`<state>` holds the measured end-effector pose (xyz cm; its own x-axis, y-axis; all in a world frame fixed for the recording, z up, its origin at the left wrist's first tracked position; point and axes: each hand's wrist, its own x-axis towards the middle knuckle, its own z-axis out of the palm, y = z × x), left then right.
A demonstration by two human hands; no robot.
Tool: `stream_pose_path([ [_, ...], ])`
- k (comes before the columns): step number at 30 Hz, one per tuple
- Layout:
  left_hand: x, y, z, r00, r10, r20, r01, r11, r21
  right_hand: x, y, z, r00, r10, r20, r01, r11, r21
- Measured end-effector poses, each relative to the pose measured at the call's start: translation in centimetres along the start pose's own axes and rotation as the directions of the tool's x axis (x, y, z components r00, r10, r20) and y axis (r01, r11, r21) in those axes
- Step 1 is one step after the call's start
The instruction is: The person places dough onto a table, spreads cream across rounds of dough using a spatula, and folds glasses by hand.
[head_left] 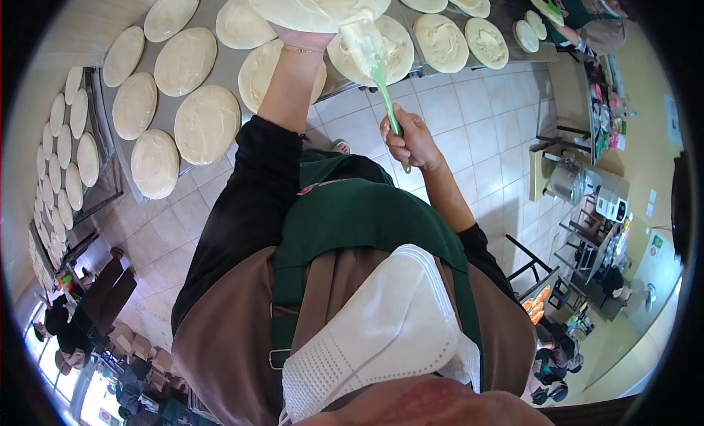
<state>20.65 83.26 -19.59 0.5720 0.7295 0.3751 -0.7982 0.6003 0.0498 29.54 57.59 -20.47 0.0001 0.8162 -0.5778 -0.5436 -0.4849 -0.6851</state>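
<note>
My left hand [304, 39] is under a large pale round [319, 4] with a creamy spread on top, holding it up; its fingers are hidden beneath. In my right hand [414, 140], the fingers are wrapped round the green handle of a spatula [381, 81]. The spatula's blade [361, 43] is coated with the spread and touches or overlaps the near edge of the held round. Just below the blade, another round [396, 52] lies on the table with an uneven patch of spread. A smooth-topped round [257, 74] sits partly behind my left forearm.
More coated rounds [207, 125] cover the metal table [194, 107] at the left. Farther left, a rack or table holds many smaller-looking rounds [88, 160]. At the upper right a co-worker's hand [568, 34] is near other rounds. Tiled floor [480, 133] shows below the table edge.
</note>
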Motion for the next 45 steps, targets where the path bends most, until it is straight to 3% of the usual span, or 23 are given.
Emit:
stream_pose_path([
  [6,0.5,0.4,-1.7,0.994,0.066,-0.085,-0.065,0.998,0.012,-1.2,-0.3,-1.4,0.991,-0.093,-0.099,0.087,0.994,-0.067],
  [8,0.5,0.3,-2.1,0.994,0.075,-0.075,-0.074,0.997,0.007,-1.5,-1.2,-1.3,0.92,-0.355,-0.163,0.32,0.924,-0.208],
  [10,0.5,0.2,-2.6,0.992,0.058,-0.108,-0.071,0.991,-0.115,-1.2,-2.5,-0.5,0.891,-0.399,-0.218,0.35,0.908,-0.231],
  [12,0.4,-0.7,-2.1,0.996,0.059,-0.061,-0.065,0.992,-0.108,-0.3,-3.3,0.1,0.729,-0.606,-0.319,0.472,0.782,-0.406],
  [14,0.6,-1.0,-1.9,0.998,0.06,-0.015,-0.061,0.993,-0.102,0.9,-3.6,0.5,0.674,-0.664,-0.323,0.503,0.733,-0.458],
  [16,0.7,-1.1,-1.9,0.998,0.054,-0.018,-0.056,0.993,-0.104,2.1,-3.8,1.0,0.465,-0.839,-0.283,0.427,0.492,-0.758],
  [21,0.5,-0.6,-2.1,0.998,0.048,-0.038,-0.052,0.993,-0.103,1.5,-5.3,1.1,0.459,-0.846,-0.272,0.307,0.438,-0.845],
  [23,0.3,-0.3,-2.3,0.998,0.047,-0.049,-0.051,0.993,-0.104,0.8,-5.0,0.9,0.506,-0.849,-0.151,0.162,0.265,-0.95],
  [26,0.1,0.3,-2.4,0.997,0.055,-0.061,-0.061,0.992,-0.107,-0.2,-3.4,1.6,0.547,-0.833,-0.081,0.107,0.166,-0.98],
  [28,0.0,0.6,-2.6,0.996,0.057,-0.068,-0.064,0.992,-0.111,-0.7,-2.8,2.7,0.546,-0.836,-0.058,0.122,0.148,-0.981],
  [31,0.0,0.7,-2.7,0.996,0.051,-0.075,-0.06,0.991,-0.117,-0.7,-2.6,3.4,0.488,-0.869,0.076,0.273,0.07,-0.96],
  [32,-0.1,0.7,-2.7,0.996,0.048,-0.079,-0.057,0.991,-0.119,-0.8,-2.9,3.4,0.487,-0.87,0.073,0.27,0.071,-0.96],
  [34,-0.2,0.7,-2.8,0.995,0.043,-0.085,-0.053,0.991,-0.123,-0.5,-4.1,2.7,0.492,-0.867,-0.071,0.257,0.223,-0.94],
  [38,-0.5,0.9,-3.0,0.995,0.044,-0.095,-0.055,0.991,-0.12,0.4,-5.8,1.3,0.475,-0.875,-0.093,0.151,0.185,-0.971],
  [39,-0.5,0.8,-3.2,0.996,0.058,-0.075,-0.065,0.994,-0.091,0.3,-5.5,1.3,0.527,-0.843,-0.11,0.081,0.179,-0.981],
  [42,-0.6,0.8,-3.3,0.996,0.072,-0.059,-0.076,0.994,-0.079,-0.1,-3.7,2.8,0.581,-0.814,-0.024,0.092,0.096,-0.991],
  [45,-0.7,0.7,-3.0,0.997,0.044,-0.06,-0.052,0.989,-0.138,-0.7,-2.7,4.1,0.62,-0.785,-0.005,0.213,0.174,-0.961],
])
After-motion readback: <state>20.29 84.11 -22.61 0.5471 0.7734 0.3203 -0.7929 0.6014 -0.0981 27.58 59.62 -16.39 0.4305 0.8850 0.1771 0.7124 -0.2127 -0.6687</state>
